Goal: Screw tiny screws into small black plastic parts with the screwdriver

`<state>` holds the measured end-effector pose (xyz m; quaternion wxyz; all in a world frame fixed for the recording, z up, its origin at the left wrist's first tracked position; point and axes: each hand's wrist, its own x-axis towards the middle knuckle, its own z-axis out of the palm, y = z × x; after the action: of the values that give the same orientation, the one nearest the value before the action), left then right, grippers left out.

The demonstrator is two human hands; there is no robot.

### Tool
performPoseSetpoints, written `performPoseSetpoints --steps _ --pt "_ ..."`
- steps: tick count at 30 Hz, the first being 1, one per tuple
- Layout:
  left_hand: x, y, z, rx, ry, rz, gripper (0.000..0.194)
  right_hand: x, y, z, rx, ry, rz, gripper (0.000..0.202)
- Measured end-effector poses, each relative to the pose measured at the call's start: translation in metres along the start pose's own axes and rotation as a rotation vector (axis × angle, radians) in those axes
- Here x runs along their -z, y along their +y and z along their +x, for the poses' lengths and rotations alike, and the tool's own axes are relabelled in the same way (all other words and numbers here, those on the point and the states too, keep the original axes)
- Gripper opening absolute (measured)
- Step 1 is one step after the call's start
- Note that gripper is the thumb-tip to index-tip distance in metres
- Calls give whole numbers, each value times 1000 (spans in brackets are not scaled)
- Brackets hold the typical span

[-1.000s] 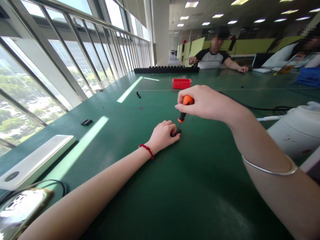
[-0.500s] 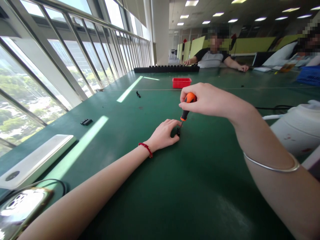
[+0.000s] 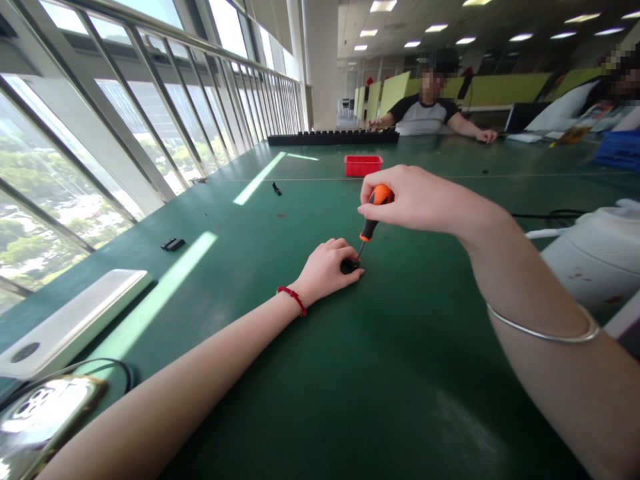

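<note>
My right hand [image 3: 400, 197] is closed round the orange and black handle of a screwdriver [image 3: 369, 229], held tilted with its thin shaft pointing down. The screwdriver's tip meets a small black part [image 3: 349, 265] on the green table [image 3: 320, 373]. Thumb and fingers of my left hand [image 3: 327, 267] grip that part from the left side and hold it down. Its exact kind cannot be made out, since my fingers cover some of it.
A red bin [image 3: 363, 166] stands beyond my hands, before a long black rack [image 3: 333, 138]. Small black pieces [image 3: 173, 245] lie to the left, near a white power bank [image 3: 75, 320] and a phone [image 3: 45, 417]. A white container [image 3: 595, 257] stands right. A person [image 3: 425, 110] sits opposite.
My left fingers have shifted slightly, and the black part now lies further left within their grip. The screwdriver's tip has moved a little left and down; my right hand stays nearly in place.
</note>
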<state>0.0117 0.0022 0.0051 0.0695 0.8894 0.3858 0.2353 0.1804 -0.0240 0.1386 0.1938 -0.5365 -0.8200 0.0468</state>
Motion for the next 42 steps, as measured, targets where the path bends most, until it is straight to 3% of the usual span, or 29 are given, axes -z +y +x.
performPoseSetpoints --steps 4,8,15,30,37,42 --pt "-1 -1 0 82 8 -33 24 0 1 1 -3 3 1 13" --pt "-1 -4 0 67 -9 -139 29 0 2 2 -32 0 -8 14" --pt "0 -4 0 22 -26 -272 9 1 3 2 -56 -3 -16 15" --pt "0 -3 1 15 -43 -254 9 2 1 3 -99 -54 -23 42" --pt "0 -3 0 18 -50 -246 9 0 3 2 -56 -6 32 19" --pt "0 -3 0 24 -58 -242 8 -2 4 2 4 22 13 21"
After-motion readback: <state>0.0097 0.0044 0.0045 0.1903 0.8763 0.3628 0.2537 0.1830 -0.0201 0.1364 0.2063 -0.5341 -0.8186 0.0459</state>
